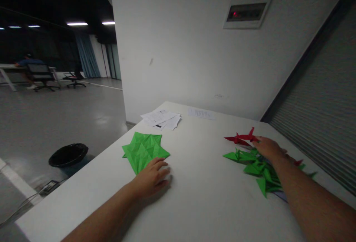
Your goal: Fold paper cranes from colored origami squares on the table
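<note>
My left hand [154, 177] rests on the white table with its fingers loosely apart and nothing in them. Just beyond it lies a flat, creased sheet of green folded paper [144, 149] with pointed corners. At the right, my right hand [268, 147] pinches the edge of a red paper crane [250, 135]. Beside that crane, another red folded-paper piece [236, 139] lies on the table. Several green paper cranes [260, 169] are heaped under and in front of my right forearm, which hides part of the heap.
Printed sheets [162, 118] lie at the table's far left, and another paper [200, 113] is near the wall. A black-lined bin [69, 156] stands on the floor left of the table. A person [29, 62] sits at a distant desk.
</note>
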`<action>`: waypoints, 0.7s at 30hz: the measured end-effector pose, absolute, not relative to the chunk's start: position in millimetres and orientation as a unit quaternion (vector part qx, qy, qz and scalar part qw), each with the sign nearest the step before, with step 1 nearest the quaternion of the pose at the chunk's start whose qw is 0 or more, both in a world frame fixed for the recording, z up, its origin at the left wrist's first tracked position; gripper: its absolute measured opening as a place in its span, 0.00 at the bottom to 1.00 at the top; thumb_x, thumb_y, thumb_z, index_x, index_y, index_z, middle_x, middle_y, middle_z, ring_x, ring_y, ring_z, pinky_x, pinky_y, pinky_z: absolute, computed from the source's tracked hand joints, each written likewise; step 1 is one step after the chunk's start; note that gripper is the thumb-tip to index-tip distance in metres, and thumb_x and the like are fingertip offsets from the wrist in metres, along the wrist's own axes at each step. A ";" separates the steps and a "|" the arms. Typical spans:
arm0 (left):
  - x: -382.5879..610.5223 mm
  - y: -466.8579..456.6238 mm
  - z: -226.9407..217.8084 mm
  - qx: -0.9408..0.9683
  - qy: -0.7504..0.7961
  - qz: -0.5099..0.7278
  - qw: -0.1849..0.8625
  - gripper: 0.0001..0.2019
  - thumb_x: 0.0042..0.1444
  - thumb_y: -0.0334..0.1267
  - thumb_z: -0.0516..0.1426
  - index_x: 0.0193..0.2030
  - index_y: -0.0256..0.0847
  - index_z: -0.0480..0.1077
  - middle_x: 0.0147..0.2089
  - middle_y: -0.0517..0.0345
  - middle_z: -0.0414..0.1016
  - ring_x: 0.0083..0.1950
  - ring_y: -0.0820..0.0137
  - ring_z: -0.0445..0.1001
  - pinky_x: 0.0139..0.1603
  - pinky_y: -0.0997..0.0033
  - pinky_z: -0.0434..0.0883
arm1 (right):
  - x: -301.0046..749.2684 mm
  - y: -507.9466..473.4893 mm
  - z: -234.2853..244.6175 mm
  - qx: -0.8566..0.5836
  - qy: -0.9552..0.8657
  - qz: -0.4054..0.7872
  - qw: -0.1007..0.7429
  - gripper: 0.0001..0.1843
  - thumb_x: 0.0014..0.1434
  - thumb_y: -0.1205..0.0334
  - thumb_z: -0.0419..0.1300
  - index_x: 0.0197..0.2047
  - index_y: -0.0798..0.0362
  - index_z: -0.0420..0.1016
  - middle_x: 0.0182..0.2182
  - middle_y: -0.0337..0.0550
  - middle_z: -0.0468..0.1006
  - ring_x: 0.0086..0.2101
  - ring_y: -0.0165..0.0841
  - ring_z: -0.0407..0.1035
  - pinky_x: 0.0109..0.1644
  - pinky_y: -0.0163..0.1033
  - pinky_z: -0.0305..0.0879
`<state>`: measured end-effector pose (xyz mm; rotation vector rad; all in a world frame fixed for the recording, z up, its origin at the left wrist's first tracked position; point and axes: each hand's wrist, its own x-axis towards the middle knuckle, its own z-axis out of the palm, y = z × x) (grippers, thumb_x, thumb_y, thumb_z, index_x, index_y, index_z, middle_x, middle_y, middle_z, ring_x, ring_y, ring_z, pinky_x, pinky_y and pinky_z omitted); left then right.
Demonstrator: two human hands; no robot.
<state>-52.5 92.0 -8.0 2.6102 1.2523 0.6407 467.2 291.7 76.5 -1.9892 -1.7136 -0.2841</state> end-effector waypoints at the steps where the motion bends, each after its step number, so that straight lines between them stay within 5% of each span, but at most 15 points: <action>1: -51.1 90.3 -5.0 0.880 0.410 0.219 0.094 0.17 0.63 0.37 0.58 0.58 0.43 0.74 0.62 0.45 0.72 0.70 0.49 0.61 0.70 0.48 0.61 | 466.4 284.7 87.5 -0.742 -0.614 -0.101 0.248 0.17 0.63 0.62 0.60 0.48 0.62 0.84 0.48 0.73 0.79 0.48 0.58 0.74 0.48 0.55 0.63; 5: -47.5 84.8 3.1 0.881 0.383 0.243 0.133 0.15 0.63 0.36 0.57 0.55 0.43 0.76 0.57 0.44 0.76 0.63 0.53 0.69 0.65 0.52 0.66 | 451.4 251.2 131.9 -0.691 -0.578 -0.100 0.423 0.20 0.64 0.65 0.59 0.54 0.66 0.81 0.47 0.74 0.80 0.50 0.54 0.74 0.51 0.51 0.62; 8: -39.6 80.1 4.8 0.851 0.390 0.283 0.209 0.12 0.63 0.39 0.57 0.48 0.42 0.79 0.48 0.44 0.80 0.51 0.56 0.76 0.56 0.56 0.71 | 420.6 221.1 142.2 -0.657 -0.575 -0.102 0.477 0.20 0.66 0.57 0.60 0.55 0.61 0.80 0.39 0.61 0.84 0.40 0.42 0.78 0.47 0.44 0.68; 13: -6.6 65.6 19.6 0.545 0.393 0.469 0.573 0.18 0.62 0.55 0.59 0.44 0.41 0.76 0.42 0.47 0.81 0.45 0.58 0.81 0.44 0.63 0.72 | 333.6 147.0 115.2 -0.499 -0.640 -0.004 0.584 0.11 0.58 0.54 0.68 0.39 0.53 0.81 0.34 0.46 0.83 0.33 0.39 0.78 0.39 0.42 0.75; 17: 19.9 51.3 42.4 0.383 0.247 0.463 0.760 0.24 0.57 0.56 0.65 0.54 0.47 0.70 0.52 0.49 0.78 0.47 0.60 0.81 0.47 0.63 0.72 | 273.8 80.7 92.5 -0.387 -0.748 -0.022 0.538 0.01 0.61 0.63 0.64 0.37 0.48 0.79 0.33 0.44 0.82 0.35 0.39 0.78 0.40 0.43 0.77; 21: 39.4 41.2 47.3 0.378 0.215 0.442 0.784 0.26 0.52 0.45 0.71 0.55 0.44 0.69 0.49 0.48 0.79 0.46 0.63 0.80 0.51 0.63 0.71 | 249.8 39.9 68.4 -0.304 -0.815 -0.040 0.493 0.16 0.62 0.72 0.60 0.49 0.45 0.78 0.38 0.45 0.84 0.38 0.39 0.79 0.45 0.46 0.78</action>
